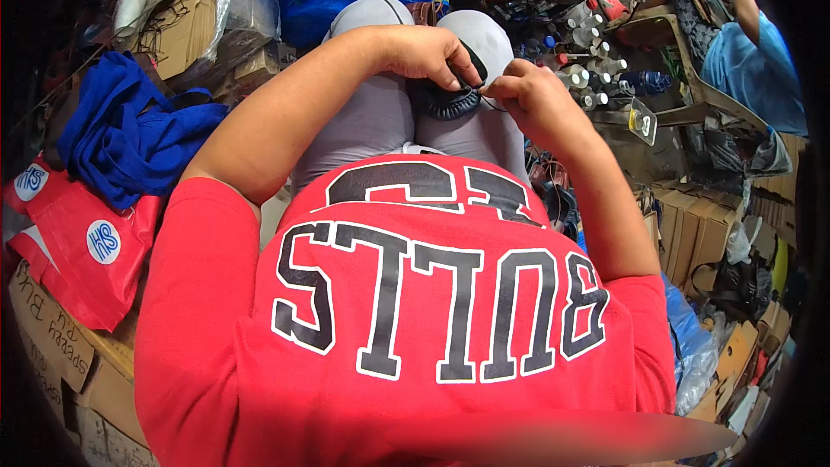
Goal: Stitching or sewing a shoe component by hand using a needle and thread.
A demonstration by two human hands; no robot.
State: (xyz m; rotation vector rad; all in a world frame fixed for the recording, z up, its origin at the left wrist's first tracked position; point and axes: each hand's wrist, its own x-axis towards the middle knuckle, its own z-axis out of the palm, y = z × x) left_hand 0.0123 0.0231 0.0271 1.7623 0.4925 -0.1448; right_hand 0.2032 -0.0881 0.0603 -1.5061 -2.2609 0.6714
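Between my knees, against the light grey trousers (359, 125), rests a black shoe (456, 105) with a ribbed, rounded edge; much of it is hidden by my fingers. My left hand (430, 55) grips its upper part, thumb pointing down over the dark material. Close by on the right, my right hand (538, 102) is closed in a pinch beside the shoe's edge. A thin dark thread (494, 106) shows just under those pinched fingertips.
On the left lie a blue cloth (130, 134) and a red plastic bag (82, 242) over cardboard boxes. A blue bag (320, 0) is beyond my knees. Several small bottles (588, 56) stand at right, near stacked cardboard (692, 225). A person's blue sleeve (752, 69) appears far right.
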